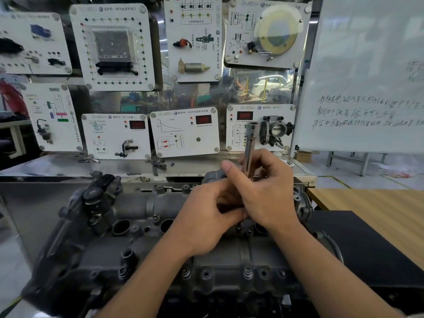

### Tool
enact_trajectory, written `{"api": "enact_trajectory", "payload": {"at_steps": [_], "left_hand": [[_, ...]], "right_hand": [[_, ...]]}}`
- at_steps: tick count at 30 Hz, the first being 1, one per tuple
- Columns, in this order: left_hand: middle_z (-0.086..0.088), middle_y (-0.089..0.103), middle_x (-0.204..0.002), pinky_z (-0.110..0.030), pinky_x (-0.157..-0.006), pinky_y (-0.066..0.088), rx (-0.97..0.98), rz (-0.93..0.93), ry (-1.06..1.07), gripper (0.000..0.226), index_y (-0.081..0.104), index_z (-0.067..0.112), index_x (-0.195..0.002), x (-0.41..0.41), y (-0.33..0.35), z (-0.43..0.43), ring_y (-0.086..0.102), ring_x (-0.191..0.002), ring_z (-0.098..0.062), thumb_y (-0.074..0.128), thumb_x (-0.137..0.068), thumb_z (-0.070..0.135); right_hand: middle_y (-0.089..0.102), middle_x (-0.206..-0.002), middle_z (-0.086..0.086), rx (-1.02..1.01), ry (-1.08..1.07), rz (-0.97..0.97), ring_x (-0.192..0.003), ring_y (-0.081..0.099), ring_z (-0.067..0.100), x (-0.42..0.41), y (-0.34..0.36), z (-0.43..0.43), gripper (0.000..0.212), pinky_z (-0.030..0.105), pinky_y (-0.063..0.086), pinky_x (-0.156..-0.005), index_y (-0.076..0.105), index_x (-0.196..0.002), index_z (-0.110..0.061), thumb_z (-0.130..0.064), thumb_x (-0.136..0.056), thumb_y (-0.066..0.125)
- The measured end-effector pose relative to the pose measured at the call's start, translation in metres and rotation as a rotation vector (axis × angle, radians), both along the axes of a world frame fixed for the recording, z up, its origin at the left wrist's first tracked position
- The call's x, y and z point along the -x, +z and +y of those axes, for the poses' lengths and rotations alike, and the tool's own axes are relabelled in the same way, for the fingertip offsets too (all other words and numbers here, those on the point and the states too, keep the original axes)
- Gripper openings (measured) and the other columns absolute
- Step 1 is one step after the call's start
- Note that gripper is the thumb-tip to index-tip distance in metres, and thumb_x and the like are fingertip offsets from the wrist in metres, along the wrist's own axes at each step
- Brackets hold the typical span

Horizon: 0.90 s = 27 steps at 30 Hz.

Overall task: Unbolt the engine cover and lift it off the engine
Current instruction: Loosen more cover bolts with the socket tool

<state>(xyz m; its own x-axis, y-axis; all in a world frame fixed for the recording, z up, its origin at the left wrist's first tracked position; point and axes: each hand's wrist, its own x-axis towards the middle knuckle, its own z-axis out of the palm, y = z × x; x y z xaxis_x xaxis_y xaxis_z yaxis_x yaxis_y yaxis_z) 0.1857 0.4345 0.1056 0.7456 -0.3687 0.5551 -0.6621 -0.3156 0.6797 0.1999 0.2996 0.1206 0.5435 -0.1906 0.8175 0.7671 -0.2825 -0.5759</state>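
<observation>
The engine cover (pixel 142 253), a dark grey cast-metal piece, sits in place on the engine in the lower middle of the view, with two round plug wells (pixel 121 226) open on its top and a row of bolts (pixel 247 270) showing along its near edge. Both hands meet above the cover's right half. The right grip (pixel 263 191) is wrapped around a metal ratchet wrench (pixel 250 143), fingers curled over the shaft and the thumb stretched out to the left; the handle rises nearly upright out of the fist, tilted slightly right and blurred. The left grip (pixel 206 216) lies just below and to the left, touching the right one, its fingers curled inward toward the tool's lower end. That end is hidden between the two hands, so I cannot tell whether the left one actually has hold of it or what the tool's tip sits on. Behind the engine runs a shiny steel counter (pixel 68 166) with a few small loose parts on it, and above that hangs a board of white training panels, one carrying a throttle body (pixel 276 131). A whiteboard (pixel 367 76) with handwriting stands to the right, above a wooden tabletop (pixel 378 214).
</observation>
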Motion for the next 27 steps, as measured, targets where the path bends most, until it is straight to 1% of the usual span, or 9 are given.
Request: {"api": "enact_trajectory", "payload": {"at_steps": [3,6,8,12,15,18,22,24,27], "left_hand": [[0.006,0.074,-0.086,-0.033,-0.072,0.058,0.005,-0.037,0.096,0.031,0.066,0.022,-0.103,0.001,-0.002,0.001,0.071,-0.079,-0.008,0.080,-0.077,0.013],[0.011,0.073,-0.095,-0.026,-0.078,0.057,-0.022,-0.054,0.087,0.038,0.063,0.026,-0.113,0.002,-0.004,0.002,0.069,-0.087,-0.004,0.078,-0.080,0.015],[0.009,0.073,-0.101,-0.034,-0.083,0.057,-0.042,-0.042,0.055,0.034,0.062,0.022,-0.114,0.001,-0.003,0.003,0.069,-0.093,-0.007,0.075,-0.083,0.016],[0.006,0.071,-0.114,-0.035,-0.096,0.054,-0.047,0.006,-0.087,0.030,0.062,0.018,-0.124,0.002,0.001,0.002,0.066,-0.109,-0.008,0.059,-0.096,0.006],[0.005,0.074,-0.103,-0.037,-0.089,0.056,-0.044,-0.019,-0.043,0.019,0.068,0.016,-0.112,-0.001,0.002,-0.001,0.070,-0.097,-0.007,0.065,-0.094,0.014],[0.005,0.067,-0.079,-0.044,-0.070,0.055,-0.100,-0.093,0.157,0.024,0.065,0.021,-0.087,-0.005,0.005,-0.003,0.064,-0.072,-0.012,0.077,-0.078,0.039],[0.010,0.071,-0.097,-0.038,-0.082,0.057,-0.087,0.007,-0.032,0.014,0.063,0.035,-0.103,-0.004,0.016,0.003,0.067,-0.089,-0.007,0.068,-0.091,0.031],[0.002,0.074,-0.105,-0.039,-0.091,0.054,-0.176,0.030,-0.122,0.015,0.068,0.022,-0.110,-0.003,0.027,0.011,0.068,-0.099,-0.011,0.062,-0.097,0.022],[-0.001,0.077,-0.100,-0.037,-0.090,0.054,-0.221,-0.032,-0.123,0.014,0.072,0.012,-0.106,-0.003,0.045,0.021,0.071,-0.095,-0.012,0.063,-0.096,0.017]], "right_hand": [[0.058,-0.059,0.003,-0.022,-0.069,-0.086,-0.055,0.055,0.014,0.006,0.000,0.002,0.028,0.022,0.048,-0.054,0.065,-0.074,-0.015,-0.033,-0.071,0.086],[0.062,-0.060,0.000,-0.004,-0.055,-0.049,-0.055,0.060,0.015,0.014,0.002,0.006,0.018,0.029,0.053,-0.055,0.069,-0.077,-0.015,-0.027,-0.077,0.083],[0.063,-0.063,-0.005,0.064,-0.040,0.012,-0.060,0.061,0.014,0.018,0.004,0.003,0.012,0.030,0.053,-0.057,0.069,-0.079,-0.019,-0.027,-0.085,0.076],[0.053,-0.061,-0.009,0.269,0.011,0.085,-0.059,0.049,0.006,0.026,0.012,-0.011,0.029,0.020,0.039,-0.055,0.057,-0.072,-0.019,-0.032,-0.098,0.052],[0.053,-0.058,-0.009,0.271,-0.049,0.107,-0.054,0.045,0.006,0.031,0.020,-0.014,0.031,0.015,0.035,-0.051,0.057,-0.069,-0.023,-0.042,-0.093,0.061],[0.054,-0.053,0.000,0.284,-0.180,0.136,-0.048,0.045,0.011,0.033,0.031,-0.009,0.040,0.030,0.043,-0.048,0.062,-0.067,-0.009,-0.043,-0.082,0.075],[0.058,-0.049,0.003,0.617,-0.184,0.255,-0.043,0.049,0.011,0.039,0.054,-0.011,0.042,0.029,0.043,-0.043,0.064,-0.063,-0.007,-0.037,-0.091,0.067],[0.055,-0.044,-0.001,0.817,-0.121,0.336,-0.039,0.046,0.007,0.043,0.068,-0.015,0.044,0.019,0.035,-0.040,0.062,-0.060,-0.009,-0.037,-0.094,0.063],[0.052,-0.041,-0.014,0.933,-0.088,0.321,-0.041,0.050,-0.001,0.049,0.088,-0.016,0.043,0.012,0.037,-0.042,0.050,-0.056,-0.022,-0.033,-0.096,0.062]]}}
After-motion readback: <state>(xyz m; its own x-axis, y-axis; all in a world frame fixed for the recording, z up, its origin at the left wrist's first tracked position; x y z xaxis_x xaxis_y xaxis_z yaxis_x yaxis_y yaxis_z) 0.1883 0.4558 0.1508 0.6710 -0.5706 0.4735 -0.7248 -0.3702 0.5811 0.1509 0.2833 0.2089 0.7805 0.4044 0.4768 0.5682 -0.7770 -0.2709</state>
